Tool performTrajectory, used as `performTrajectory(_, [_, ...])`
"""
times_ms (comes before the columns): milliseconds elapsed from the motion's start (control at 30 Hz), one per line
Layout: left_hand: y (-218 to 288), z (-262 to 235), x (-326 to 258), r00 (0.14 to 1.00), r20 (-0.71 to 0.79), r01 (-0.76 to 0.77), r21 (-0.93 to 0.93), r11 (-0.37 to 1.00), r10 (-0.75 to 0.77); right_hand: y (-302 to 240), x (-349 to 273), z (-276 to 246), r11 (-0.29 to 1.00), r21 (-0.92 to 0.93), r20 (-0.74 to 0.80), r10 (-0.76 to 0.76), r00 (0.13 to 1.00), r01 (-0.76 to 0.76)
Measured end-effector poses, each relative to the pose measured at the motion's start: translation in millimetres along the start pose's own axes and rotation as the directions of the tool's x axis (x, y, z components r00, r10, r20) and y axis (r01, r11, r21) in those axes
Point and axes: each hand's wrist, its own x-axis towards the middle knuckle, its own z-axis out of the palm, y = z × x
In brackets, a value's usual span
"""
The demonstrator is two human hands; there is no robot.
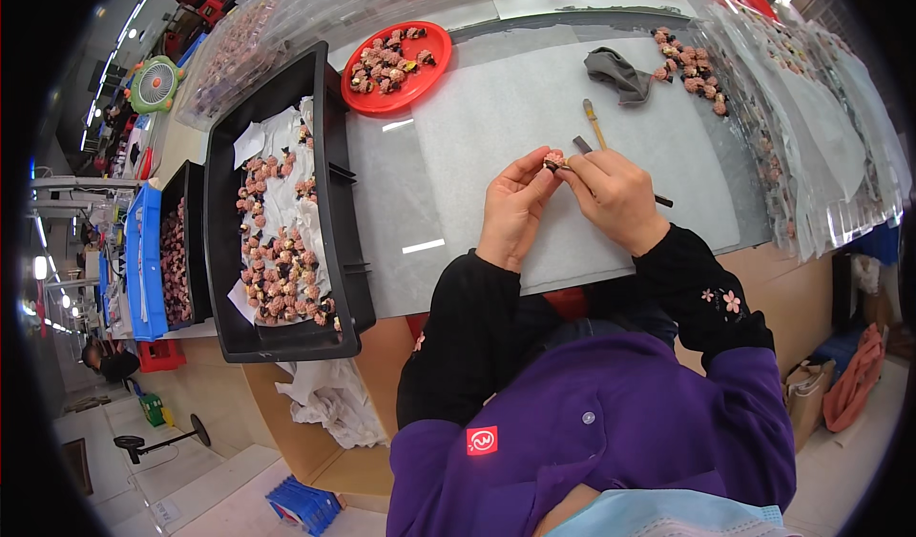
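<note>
Over the pale work sheet, my left hand [513, 210] pinches a small pink knobbly piece [553, 157] with a dark underside between thumb and fingers. Meeting it from the right, my right hand [613, 194] is closed, its fingertips at the piece; whether they grip the piece or something thin is hidden. A dark stick-like tool [664, 200] shows on both sides of the right hand, and I cannot tell if it is held or lies beneath. Just beyond, a brush [593, 122] with a wooden-coloured handle lies on the sheet [477, 127].
A red plate [399, 98] of similar pieces stands at the far left, beside a black crate [341, 241] holding many more on white paper. A grey cloth [620, 75] and loose pink pieces [694, 65] lie far right. Clear plastic packs [821, 127] line the right edge.
</note>
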Motion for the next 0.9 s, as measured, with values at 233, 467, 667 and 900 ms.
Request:
performTrajectory(233, [0.0,0.7,-0.1,1.0,-0.012,-0.001,0.009,1.0,0.001,0.5,1.4,-0.5,1.0,-0.003,0.001,-0.03,1.0,0.03])
performTrajectory(467, [-1.4,-2.1,0.8,1.0,-0.001,-0.021,0.036,0.999,0.021,-0.3,0.5,1.5,1.0,0.01,-0.002,0.012,1.0,-0.012])
performTrajectory(667, [1.3,2.5,-0.7,1.0,-0.024,-0.002,0.013,1.0,0.002,2.4,2.4,-1.9,0.998,0.01,-0.011,-0.061,0.998,0.061])
performTrajectory(900, [1.5,3.3,-1.5,0.999,-0.035,-0.012,0.036,0.999,0.013,2.4,1.9,-1.8,0.999,-0.013,0.012,-0.053,0.999,0.053])
